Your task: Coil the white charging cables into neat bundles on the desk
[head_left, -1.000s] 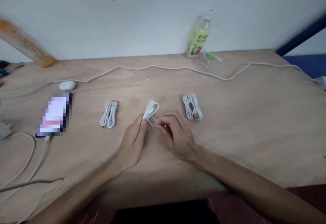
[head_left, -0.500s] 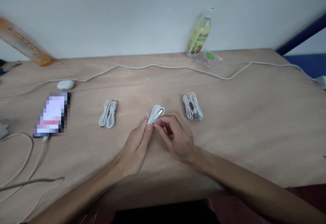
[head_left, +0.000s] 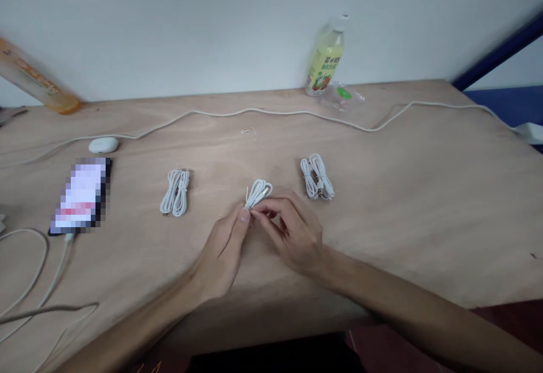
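At desk [head_left: 382,203] centre, left hand [head_left: 223,248] and right hand [head_left: 292,231] both pinch the middle coiled white cable [head_left: 258,193] in their fingers, between two other coiled bundles [head_left: 175,191] [head_left: 316,176].

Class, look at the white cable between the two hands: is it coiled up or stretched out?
Coiled. The white cable sits as a short looped bundle on the table, pinched at its near end by the left hand and right hand.

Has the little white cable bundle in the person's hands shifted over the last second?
Yes. The cable bundle has dropped toward the table's near edge, now lower than the right-side coil.
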`<action>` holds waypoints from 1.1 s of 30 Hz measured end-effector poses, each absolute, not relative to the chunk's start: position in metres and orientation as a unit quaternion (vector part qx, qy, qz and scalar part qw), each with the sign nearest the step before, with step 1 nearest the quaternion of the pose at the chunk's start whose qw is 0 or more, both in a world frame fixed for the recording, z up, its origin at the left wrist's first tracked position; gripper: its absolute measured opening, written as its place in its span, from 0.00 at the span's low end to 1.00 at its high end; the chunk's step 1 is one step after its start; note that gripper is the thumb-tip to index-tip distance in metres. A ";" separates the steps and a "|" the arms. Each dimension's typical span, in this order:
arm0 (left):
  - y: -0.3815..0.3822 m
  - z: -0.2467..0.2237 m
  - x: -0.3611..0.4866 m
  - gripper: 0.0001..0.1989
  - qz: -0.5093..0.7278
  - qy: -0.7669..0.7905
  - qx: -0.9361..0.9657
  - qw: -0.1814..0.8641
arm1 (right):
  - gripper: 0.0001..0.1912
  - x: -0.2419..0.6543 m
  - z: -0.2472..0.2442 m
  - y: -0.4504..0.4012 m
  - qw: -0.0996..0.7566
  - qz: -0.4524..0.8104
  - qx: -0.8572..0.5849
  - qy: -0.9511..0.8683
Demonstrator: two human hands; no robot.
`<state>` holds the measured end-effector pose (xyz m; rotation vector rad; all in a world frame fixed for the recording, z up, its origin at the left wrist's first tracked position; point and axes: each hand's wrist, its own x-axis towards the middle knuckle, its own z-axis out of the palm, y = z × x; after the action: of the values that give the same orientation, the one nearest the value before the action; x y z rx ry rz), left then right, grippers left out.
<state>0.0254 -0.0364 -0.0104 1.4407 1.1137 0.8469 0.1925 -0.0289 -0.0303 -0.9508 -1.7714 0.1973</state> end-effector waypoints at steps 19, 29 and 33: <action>-0.031 -0.010 0.030 0.27 0.382 0.502 0.521 0.575 | 0.08 0.197 -0.032 -0.025 0.508 0.039 -0.371 -0.776; -0.022 -0.007 0.031 0.35 0.408 0.450 0.479 0.634 | 0.05 0.198 -0.027 -0.021 0.505 0.302 -0.435 -0.682; -0.022 -0.003 0.030 0.35 0.392 0.420 0.465 0.674 | 0.05 0.201 -0.026 -0.016 0.488 0.375 -0.396 -0.681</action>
<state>0.0296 -0.0218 -0.0031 1.0461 0.9443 0.8822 0.2010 -0.0157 -0.0260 -0.9631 -1.6565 0.9104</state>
